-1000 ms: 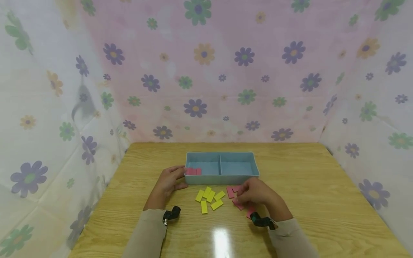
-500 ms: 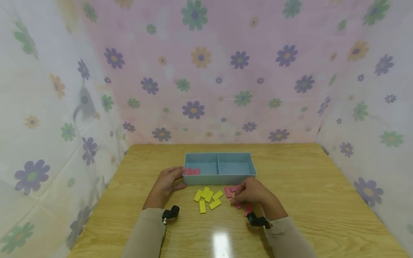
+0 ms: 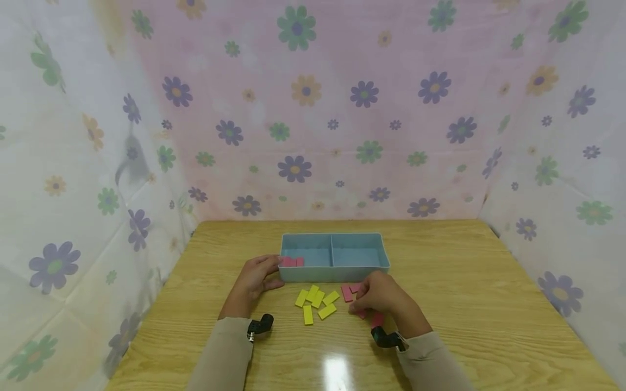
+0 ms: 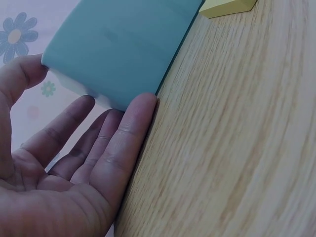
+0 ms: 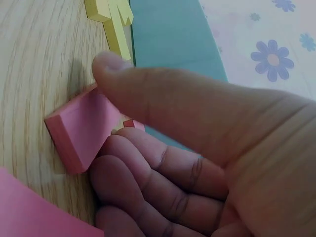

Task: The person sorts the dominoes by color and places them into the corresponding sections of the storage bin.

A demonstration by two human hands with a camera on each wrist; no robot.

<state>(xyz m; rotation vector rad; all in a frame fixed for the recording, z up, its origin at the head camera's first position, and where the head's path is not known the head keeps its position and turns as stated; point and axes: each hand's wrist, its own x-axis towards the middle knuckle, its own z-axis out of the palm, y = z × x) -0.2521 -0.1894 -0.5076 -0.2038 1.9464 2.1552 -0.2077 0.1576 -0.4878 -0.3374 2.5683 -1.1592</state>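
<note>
My left hand (image 3: 254, 277) rests at the left end of a light blue two-compartment box (image 3: 335, 274). In the left wrist view its fingertips (image 4: 143, 103) touch the box's end (image 4: 118, 49), fingers fairly straight. Inside the left compartment, several pink blocks (image 3: 292, 262) lie along the front wall. My right hand (image 3: 383, 296) is down in front of the box's right half. Its thumb and fingers pinch a flat pink block (image 5: 81, 133), which stands tilted close over the table. More pink blocks (image 3: 346, 294) lie around that hand, partly hidden by it.
Several yellow blocks (image 3: 307, 315) lie loosely between the hands, in front of the box. The wooden table (image 3: 440, 255) is enclosed by flowered cloth (image 3: 313, 136) at the back and both sides. A camera (image 3: 386, 338) is strapped at the right wrist.
My right hand has shifted slightly left and closed on a pink block. My left hand stays at the box's end. The head view has moved slightly.
</note>
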